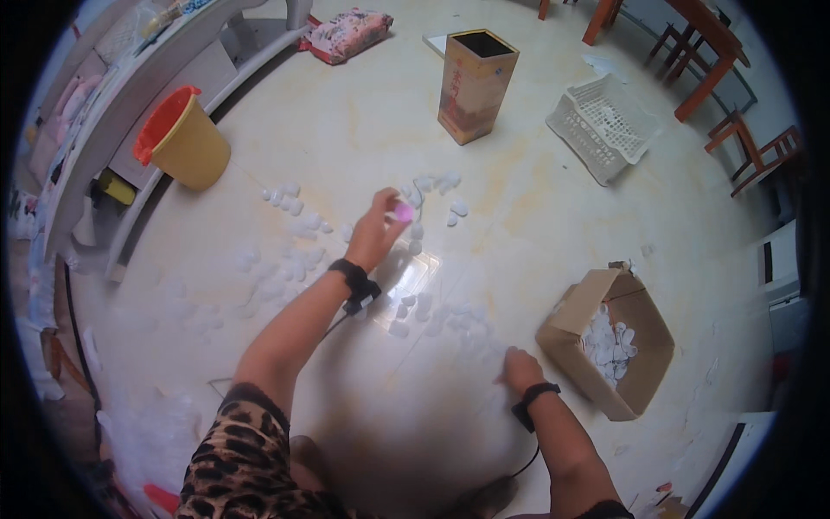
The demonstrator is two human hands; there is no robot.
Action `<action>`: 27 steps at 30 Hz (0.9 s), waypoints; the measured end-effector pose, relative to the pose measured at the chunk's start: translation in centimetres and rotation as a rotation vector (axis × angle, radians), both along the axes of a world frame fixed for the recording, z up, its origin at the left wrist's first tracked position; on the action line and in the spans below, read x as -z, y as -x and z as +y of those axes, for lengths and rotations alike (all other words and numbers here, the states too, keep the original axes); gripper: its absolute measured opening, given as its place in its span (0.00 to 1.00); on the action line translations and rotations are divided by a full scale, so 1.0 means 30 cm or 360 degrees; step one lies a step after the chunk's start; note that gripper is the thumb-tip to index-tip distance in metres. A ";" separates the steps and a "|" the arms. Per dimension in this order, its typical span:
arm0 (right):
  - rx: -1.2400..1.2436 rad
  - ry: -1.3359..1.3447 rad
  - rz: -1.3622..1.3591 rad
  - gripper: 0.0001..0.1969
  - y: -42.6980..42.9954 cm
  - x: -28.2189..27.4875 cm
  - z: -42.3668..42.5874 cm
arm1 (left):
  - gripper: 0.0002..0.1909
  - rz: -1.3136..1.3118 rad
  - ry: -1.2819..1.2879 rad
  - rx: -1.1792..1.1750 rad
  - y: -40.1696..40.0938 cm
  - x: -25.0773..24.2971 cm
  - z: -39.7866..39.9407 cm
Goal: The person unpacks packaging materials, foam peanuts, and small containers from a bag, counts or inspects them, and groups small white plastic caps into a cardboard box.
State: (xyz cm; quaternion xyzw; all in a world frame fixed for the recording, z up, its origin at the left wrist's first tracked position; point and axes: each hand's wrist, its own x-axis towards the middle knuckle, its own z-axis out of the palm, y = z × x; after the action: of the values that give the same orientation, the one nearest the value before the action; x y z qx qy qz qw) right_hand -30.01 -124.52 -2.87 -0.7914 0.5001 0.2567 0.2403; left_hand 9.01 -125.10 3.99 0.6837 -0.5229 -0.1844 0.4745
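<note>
My left hand is over the tiled floor, holding a small pink round piece between thumb and fingers. Around it lie small white rounded pieces, with a thin cord among those just beyond the fingertips. Low over the floor, my right hand has its fingers curled down; whether it holds anything is hidden. Several more white pieces are scattered between the two hands. Right of my right hand stands an open cardboard box with a heap of white pieces inside.
A yellow bin with a red liner stands beside a grey cabinet. Farther off are a tall printed carton, a white plastic crate and a pink package. Wooden chairs stand at the far right.
</note>
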 end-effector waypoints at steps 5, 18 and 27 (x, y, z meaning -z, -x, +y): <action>0.0118 0.0142 -0.0193 0.29 0.017 0.009 0.053 | 0.27 0.0159 0.0300 0.0184 0.129 -0.192 0.150; 0.0250 0.0537 -0.2027 0.18 -0.211 -0.534 0.021 | 0.24 0.1060 0.0140 0.0666 0.286 -0.602 0.358; 0.0250 -0.0398 -0.2500 0.12 -0.303 -0.931 0.077 | 0.28 0.1567 -0.0244 0.0893 0.372 -0.722 0.377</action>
State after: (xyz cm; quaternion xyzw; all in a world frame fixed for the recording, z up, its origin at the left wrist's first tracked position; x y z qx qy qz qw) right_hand -20.93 -122.22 25.06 -0.6704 0.2064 -0.3394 0.6267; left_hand -2.17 -113.78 25.65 0.3847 -0.3869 -0.6375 0.5440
